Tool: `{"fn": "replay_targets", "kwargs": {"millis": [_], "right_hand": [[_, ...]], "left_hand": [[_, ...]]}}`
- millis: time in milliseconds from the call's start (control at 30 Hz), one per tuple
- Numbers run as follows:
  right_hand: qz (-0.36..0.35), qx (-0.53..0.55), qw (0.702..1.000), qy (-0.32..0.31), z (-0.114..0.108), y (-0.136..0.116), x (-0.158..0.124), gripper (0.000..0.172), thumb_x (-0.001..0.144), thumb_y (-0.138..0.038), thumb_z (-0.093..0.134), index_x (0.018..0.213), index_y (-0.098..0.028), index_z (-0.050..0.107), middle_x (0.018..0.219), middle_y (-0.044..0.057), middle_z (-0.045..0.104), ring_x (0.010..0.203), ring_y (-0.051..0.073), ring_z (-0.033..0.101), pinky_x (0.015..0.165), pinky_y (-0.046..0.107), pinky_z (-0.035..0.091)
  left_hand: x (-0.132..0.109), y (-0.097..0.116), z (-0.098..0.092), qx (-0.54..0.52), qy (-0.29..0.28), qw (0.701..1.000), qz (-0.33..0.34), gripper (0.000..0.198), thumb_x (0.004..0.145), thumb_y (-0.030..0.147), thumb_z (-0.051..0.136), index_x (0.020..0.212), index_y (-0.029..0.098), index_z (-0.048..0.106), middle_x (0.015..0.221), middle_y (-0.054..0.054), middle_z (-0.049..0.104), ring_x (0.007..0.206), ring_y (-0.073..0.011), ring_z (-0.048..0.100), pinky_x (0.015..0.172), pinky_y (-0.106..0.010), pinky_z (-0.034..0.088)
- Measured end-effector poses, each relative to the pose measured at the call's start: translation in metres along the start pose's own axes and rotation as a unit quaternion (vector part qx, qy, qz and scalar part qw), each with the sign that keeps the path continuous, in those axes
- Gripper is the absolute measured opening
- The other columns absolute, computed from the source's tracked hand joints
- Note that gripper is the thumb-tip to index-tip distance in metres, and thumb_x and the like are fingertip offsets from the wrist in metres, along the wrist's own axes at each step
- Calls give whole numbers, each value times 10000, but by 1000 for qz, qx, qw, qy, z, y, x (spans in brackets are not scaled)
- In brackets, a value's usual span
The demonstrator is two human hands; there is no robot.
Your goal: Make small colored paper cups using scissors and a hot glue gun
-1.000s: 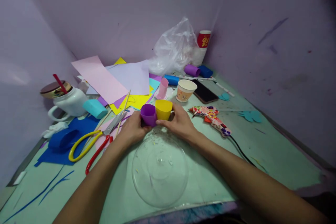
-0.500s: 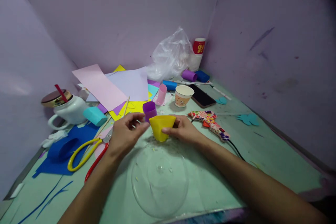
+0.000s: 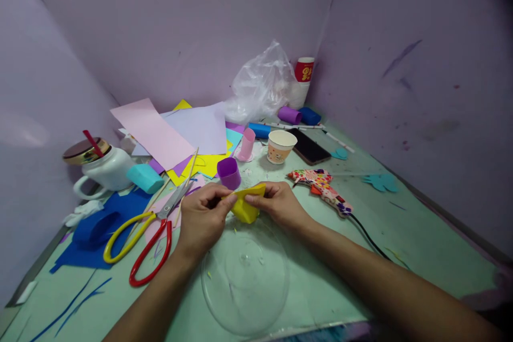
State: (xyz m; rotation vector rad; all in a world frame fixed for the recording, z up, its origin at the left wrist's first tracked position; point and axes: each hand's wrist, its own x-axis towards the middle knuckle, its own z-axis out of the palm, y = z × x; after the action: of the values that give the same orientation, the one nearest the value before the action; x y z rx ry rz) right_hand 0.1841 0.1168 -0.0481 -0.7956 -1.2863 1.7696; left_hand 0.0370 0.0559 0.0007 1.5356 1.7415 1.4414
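Note:
Between my two hands is a folded yellow paper piece, held above the far rim of a clear round plastic lid. My left hand pinches its left edge between thumb and fingers. On the opposite edge, my right hand grips it with the thumb in front. Just behind the hands stands a purple paper tube. To the left of my left hand lie scissors with one yellow and one red handle.
A floral glue gun lies on the right, near a phone and a paper cup. Coloured paper sheets spread across the back. A white mug stands left, beside blue paper. A plastic bag rests against the wall.
My left hand has moved right and closed on the yellow paper's left edge. The paper sits slightly lower, its top opening now pressed flatter. The scissors show more fully.

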Motion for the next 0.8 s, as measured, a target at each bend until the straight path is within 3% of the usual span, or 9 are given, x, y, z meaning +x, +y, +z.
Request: {"fn": "replay_targets", "kwargs": {"millis": [233,333,433,600,800], "right_hand": [[27,5,1000,-5,1,-7,-2,224,635,-342,785,758,-157,757,636,31,692,507,113,570,479,252,458],[39,17,999,1,2,-7,-2,271,582,-367,810,716,-138,755,626,58,695,523,147,607,471,272,481],[16,36,998,58,-3,-10,2,279,566,-375,820,717,-152,747,651,54,697,581,169,636,540,311,528],[-63,71,973,208,-26,-24,12,306,606,-414,796,813,-205,711,852,19,710,754,175,654,633,306,561],[-59,84,967,232,-24,-21,13,319,582,-410,815,806,-209,708,827,30,706,767,211,663,598,340,587]], "left_hand": [[-3,-1,0,10,16,1000,21,92,680,254,633,604,210,659,635,14,659,610,-130,581,577,-240,474],[0,-3,-1,18,-8,1000,-1,91,654,263,650,587,204,674,578,16,646,537,-119,558,515,-230,453],[8,-6,-10,30,-10,999,-34,123,645,303,670,696,204,722,554,24,638,449,-95,494,436,-214,402],[23,-19,-30,53,73,992,-85,228,685,368,640,785,171,701,557,28,610,443,-82,465,423,-198,377],[29,-35,-20,96,28,988,-119,235,624,319,626,776,152,692,660,-22,689,536,-130,574,505,-238,470]]}}
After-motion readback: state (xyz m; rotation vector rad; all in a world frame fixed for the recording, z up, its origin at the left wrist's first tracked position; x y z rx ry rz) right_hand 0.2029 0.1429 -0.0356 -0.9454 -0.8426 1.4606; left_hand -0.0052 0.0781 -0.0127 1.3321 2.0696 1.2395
